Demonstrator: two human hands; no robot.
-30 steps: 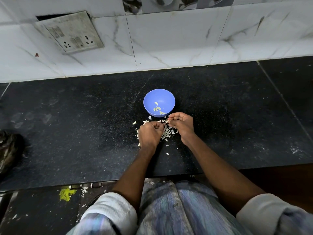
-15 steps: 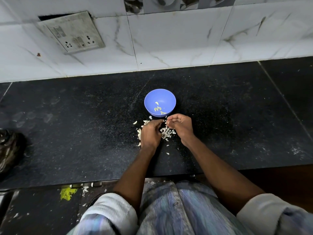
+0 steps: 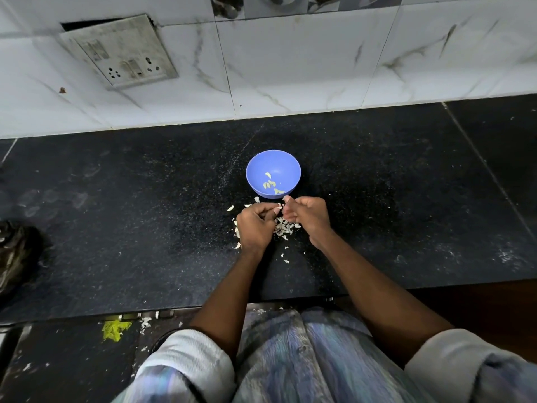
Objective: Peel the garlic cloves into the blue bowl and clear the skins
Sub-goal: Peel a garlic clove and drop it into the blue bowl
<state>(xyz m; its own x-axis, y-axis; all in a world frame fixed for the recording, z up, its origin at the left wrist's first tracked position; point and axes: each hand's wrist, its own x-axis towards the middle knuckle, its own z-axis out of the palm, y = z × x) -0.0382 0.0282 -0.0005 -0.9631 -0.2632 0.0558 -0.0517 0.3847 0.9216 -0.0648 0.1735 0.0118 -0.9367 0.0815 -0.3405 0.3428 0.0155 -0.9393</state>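
Note:
A blue bowl [image 3: 273,173] stands on the black counter [image 3: 145,213] and holds several peeled garlic cloves [image 3: 270,184]. Just in front of it my left hand [image 3: 255,226] and my right hand [image 3: 308,216] meet with curled fingers over a pile of pale garlic skins [image 3: 284,228]. Their fingertips pinch a small garlic clove between them; the clove itself is mostly hidden by the fingers. Loose skins and a few bits lie scattered around both hands.
A white tiled wall with a socket plate [image 3: 119,50] backs the counter. A dark crumpled bag [image 3: 17,254] lies at the far left edge. Below the counter's front edge are a yellow scrap [image 3: 114,330] and more skin flakes.
Both hands stayed over the skin pile just before the bowl; the fingertips worked together and shifted slightly. The bowl has not moved.

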